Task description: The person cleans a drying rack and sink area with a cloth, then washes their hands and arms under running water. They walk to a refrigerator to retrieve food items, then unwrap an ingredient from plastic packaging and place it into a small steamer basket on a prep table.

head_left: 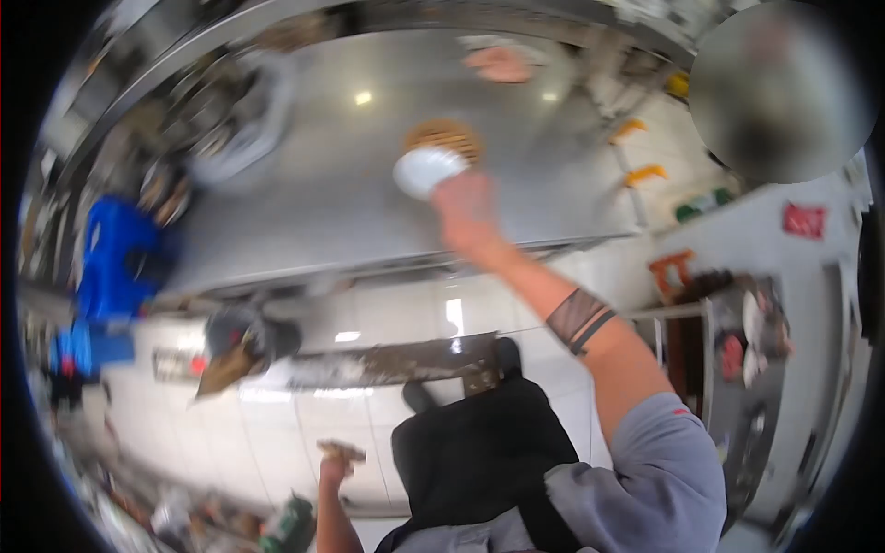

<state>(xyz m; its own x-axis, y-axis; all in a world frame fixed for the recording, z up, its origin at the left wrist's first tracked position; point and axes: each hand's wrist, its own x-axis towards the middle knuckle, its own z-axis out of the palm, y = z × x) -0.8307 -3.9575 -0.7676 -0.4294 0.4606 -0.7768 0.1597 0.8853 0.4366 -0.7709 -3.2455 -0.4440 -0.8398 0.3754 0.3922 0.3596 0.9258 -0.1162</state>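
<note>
My right hand [466,207] reaches over the steel table [332,203], its fingers closed on the edge of a white bowl or dish [427,172]. Just beyond the dish, and partly covered by it, lies a round, brown, slatted or woven piece [444,135]. Low in the view, away from the table, my left hand [336,467] is closed round a small brownish object [343,450], too blurred to name.
Pink stuff [501,64] lies at the table's far edge. A clear tub of metalware [249,138] stands at the left, near a blue container [115,258]. A dark bin [267,332] is on the tiled floor. At the right is a side shelf [733,405].
</note>
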